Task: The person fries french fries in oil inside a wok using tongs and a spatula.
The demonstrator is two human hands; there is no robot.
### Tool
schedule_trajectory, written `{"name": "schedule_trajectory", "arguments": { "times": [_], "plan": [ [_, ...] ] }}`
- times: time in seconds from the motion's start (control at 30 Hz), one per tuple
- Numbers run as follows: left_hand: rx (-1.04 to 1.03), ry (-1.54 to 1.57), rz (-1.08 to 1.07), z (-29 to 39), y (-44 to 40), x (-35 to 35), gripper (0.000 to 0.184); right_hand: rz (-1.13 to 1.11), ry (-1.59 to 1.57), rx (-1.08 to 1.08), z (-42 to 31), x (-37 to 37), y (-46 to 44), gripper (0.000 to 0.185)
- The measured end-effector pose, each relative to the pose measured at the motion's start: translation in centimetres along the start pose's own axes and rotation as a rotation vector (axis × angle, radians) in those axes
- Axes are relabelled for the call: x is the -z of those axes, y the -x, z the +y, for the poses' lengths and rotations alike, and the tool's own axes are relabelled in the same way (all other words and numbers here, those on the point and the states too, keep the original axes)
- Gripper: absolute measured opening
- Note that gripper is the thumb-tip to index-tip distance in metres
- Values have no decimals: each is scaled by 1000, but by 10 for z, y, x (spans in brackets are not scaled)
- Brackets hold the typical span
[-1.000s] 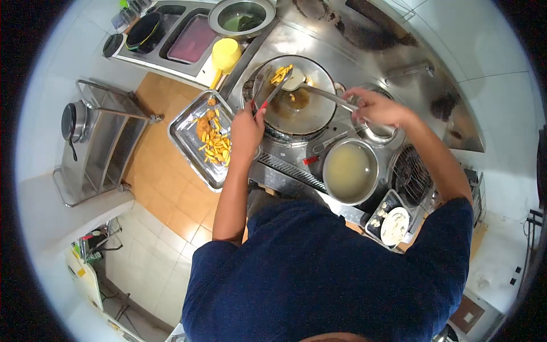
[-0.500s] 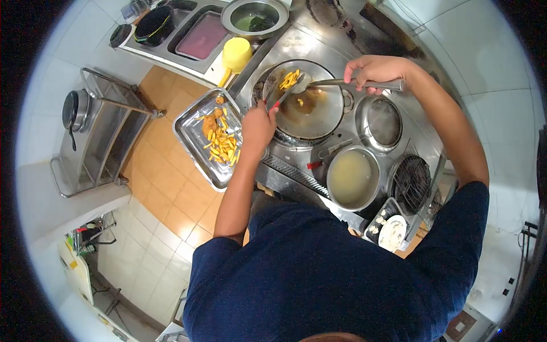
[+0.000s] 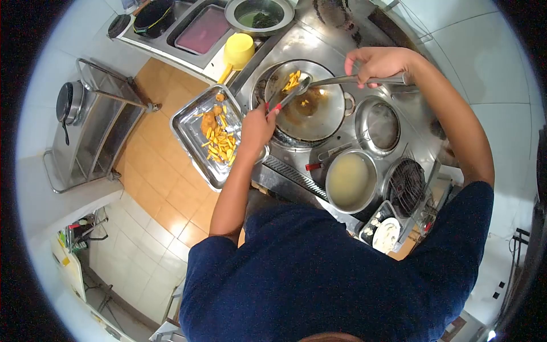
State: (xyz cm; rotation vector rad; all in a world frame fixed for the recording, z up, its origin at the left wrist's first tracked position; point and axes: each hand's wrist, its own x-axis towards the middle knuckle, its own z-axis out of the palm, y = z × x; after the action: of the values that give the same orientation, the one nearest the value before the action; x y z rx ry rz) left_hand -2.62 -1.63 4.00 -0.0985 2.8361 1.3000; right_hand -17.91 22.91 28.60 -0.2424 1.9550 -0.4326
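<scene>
My left hand [image 3: 257, 126] is closed around red-handled tongs [image 3: 286, 100], whose metal ends reach into a wide wok [image 3: 325, 122]. My right hand [image 3: 383, 64] grips the long metal handle of a ladle [image 3: 336, 81]; its head meets the tong tips over the wok. A small bunch of fries [image 3: 293, 80] lies beside the ladle head, and whether it is held or resting is hard to tell. Brown oil and a few fry bits are at the wok's bottom. Left of my left hand, a metal tray [image 3: 183, 126] carries more fries [image 3: 220, 146] and browned fried pieces [image 3: 208, 123].
Right of the wok are a round metal lid or pan [image 3: 380, 126], a pot of cloudy liquid [image 3: 350, 179] and a dark wire grate [image 3: 405, 185]. A yellow dipper [image 3: 239, 51] stands by the sink counter. Below left is a metal trolley [image 3: 105, 122].
The view has shifted slightly. The ladle head has turned a little near the tong tips, and my right hand has moved slightly right. Both tools stay held over the wok.
</scene>
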Motion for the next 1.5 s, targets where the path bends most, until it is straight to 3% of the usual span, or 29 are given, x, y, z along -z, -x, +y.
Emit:
{"name": "schedule_trajectory", "arguments": {
  "times": [0.2, 0.77, 1.07, 1.3, 1.43, 1.5],
  "plan": [
    [34, 3, 38, -4, 5, -1, 43, 20, 146, 68, -1, 0, 5, 57],
    [98, 103, 49, 0, 24, 33, 45, 65, 74, 97, 33, -15, 17, 45],
    [12, 173, 187, 1, 71, 44, 41, 106, 38, 119, 47, -26, 20, 44],
    [135, 430, 55, -41, 159, 50, 41, 124, 78, 161, 61, -31, 18, 42],
    [177, 393, -140, -62, 194, 46, 41, 132, 126, 124, 57, -37, 22, 41],
    [102, 370, -187, -64, 206, 39, 41, 133, 138, 121, 60, -44, 23, 41]
  ]
}}
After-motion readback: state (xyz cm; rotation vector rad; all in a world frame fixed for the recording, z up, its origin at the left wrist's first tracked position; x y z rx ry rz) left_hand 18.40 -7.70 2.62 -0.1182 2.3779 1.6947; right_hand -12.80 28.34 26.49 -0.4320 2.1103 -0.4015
